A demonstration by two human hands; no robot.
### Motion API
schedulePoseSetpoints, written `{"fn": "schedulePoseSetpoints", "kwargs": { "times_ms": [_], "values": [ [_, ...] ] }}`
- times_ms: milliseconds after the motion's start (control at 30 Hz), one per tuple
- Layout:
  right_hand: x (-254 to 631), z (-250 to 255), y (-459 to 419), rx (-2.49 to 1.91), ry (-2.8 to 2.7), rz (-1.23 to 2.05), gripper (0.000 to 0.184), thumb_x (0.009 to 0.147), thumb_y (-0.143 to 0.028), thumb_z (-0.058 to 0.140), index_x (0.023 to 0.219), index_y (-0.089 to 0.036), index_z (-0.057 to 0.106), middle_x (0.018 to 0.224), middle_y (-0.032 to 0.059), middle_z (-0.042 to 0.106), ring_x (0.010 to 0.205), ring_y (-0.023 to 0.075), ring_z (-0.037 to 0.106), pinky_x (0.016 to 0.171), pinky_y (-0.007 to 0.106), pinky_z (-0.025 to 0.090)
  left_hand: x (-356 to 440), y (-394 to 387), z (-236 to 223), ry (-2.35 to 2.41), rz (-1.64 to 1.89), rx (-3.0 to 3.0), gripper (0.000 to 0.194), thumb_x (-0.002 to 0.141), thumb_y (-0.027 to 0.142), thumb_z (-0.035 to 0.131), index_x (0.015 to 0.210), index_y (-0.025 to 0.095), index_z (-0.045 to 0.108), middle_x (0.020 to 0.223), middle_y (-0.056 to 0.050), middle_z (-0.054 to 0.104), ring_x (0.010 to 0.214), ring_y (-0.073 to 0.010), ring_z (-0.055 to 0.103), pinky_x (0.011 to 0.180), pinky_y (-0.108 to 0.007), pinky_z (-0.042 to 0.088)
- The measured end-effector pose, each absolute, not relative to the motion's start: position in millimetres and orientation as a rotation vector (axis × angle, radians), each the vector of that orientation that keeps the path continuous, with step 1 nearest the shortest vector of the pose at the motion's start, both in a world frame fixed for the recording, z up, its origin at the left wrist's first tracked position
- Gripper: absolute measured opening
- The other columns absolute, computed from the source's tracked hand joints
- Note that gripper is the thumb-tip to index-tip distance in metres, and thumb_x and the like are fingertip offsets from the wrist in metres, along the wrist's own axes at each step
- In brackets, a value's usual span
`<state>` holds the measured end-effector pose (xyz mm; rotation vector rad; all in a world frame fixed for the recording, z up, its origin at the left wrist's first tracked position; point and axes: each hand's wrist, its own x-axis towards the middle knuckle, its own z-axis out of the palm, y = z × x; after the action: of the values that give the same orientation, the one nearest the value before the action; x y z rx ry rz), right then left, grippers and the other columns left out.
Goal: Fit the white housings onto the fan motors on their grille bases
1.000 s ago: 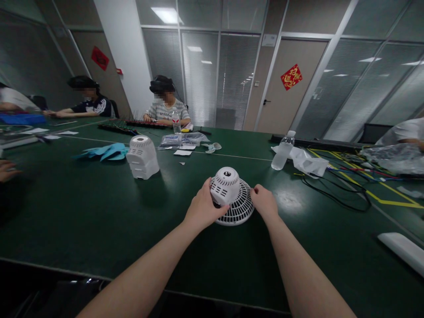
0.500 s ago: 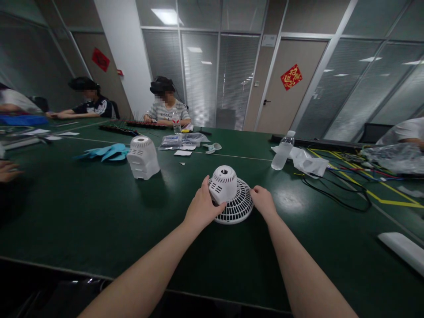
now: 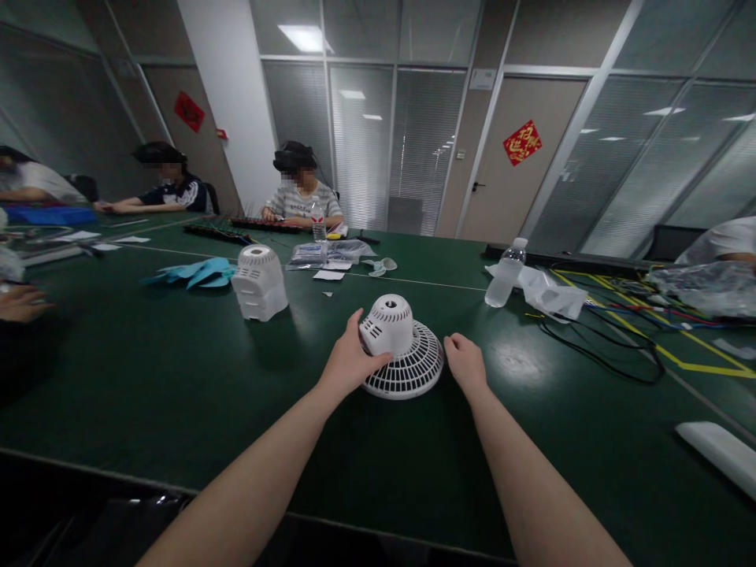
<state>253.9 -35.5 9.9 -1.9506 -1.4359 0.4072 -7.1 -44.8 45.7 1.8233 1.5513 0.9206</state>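
Observation:
A white fan housing with vent slots sits on a round white fan grille, which lies on the green table. My left hand is closed on the housing's left side, thumb in front and fingers behind. Just right of the grille's rim rests my right hand. Its fingers are curled closed, and whatever they may hold is hidden. A small gap shows between this hand and the rim. Farther left stands a second white housing, which neither hand touches.
Blue fan blades lie at left, and a small translucent fan blade lies beyond the grille. A frosted bottle, a crumpled white bag and black cables occupy the right. Several people sit around the table.
The housing and grille have shifted slightly left with my left hand. My right hand has come away from the grille's rim, leaving a small gap. The view has also turned a little.

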Motion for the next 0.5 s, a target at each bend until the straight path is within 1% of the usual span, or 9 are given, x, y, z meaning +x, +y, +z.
{"fn": "schedulePoseSetpoints", "kwargs": {
  "times_ms": [133, 267, 400, 500],
  "values": [
    [256.1, 10.5, -37.8, -1.962, -1.393, 0.388, 0.033, 0.094, -0.043, 0.04, 0.07, -0.024, 0.053, 0.07, 0.0001, 0.062, 0.065, 0.0176, 0.056, 0.056, 0.027, 0.036, -16.2, -43.0, 49.6, 1.617, 0.92, 1.828, 0.103, 0.069, 0.043, 0.084, 0.153, 0.024, 0.028, 0.14, -0.015, 0.061, 0.125, -0.0341, 0.062, 0.103, -0.047, 0.052],
    [255.8, 9.6, -37.0, -1.963, -1.393, 0.391, 0.032, 0.094, -0.041, 0.042, 0.069, -0.024, 0.053, 0.069, -0.0009, 0.061, 0.065, 0.017, 0.057, 0.056, 0.027, 0.035, -34.3, -47.8, 51.2, 1.662, 0.984, 1.782, 0.095, 0.069, 0.044, 0.083, 0.148, 0.023, 0.035, 0.135, -0.014, 0.064, 0.118, -0.0309, 0.067, 0.101, -0.044, 0.054],
    [255.6, 8.2, -35.6, -1.949, -1.403, 0.415, 0.033, 0.095, -0.043, 0.041, 0.071, -0.024, 0.054, 0.07, -0.0008, 0.062, 0.065, 0.0168, 0.057, 0.057, 0.027, 0.035, -72.8, -61.0, 47.6, 1.837, 1.072, 1.623, 0.101, 0.066, 0.051, 0.084, 0.15, 0.027, 0.033, 0.142, -0.013, 0.06, 0.12, -0.0326, 0.066, 0.095, -0.044, 0.059],
    [255.8, 8.4, -35.7, -1.941, -1.41, 0.438, 0.033, 0.095, -0.043, 0.041, 0.071, -0.024, 0.054, 0.072, -0.0003, 0.063, 0.065, 0.0172, 0.058, 0.056, 0.027, 0.036, -113.4, -76.0, 43.9, 2.145, 1.091, 1.43, 0.099, 0.068, 0.056, 0.082, 0.15, 0.033, 0.031, 0.143, -0.008, 0.06, 0.118, -0.0301, 0.068, 0.09, -0.043, 0.061]
  ]
}}
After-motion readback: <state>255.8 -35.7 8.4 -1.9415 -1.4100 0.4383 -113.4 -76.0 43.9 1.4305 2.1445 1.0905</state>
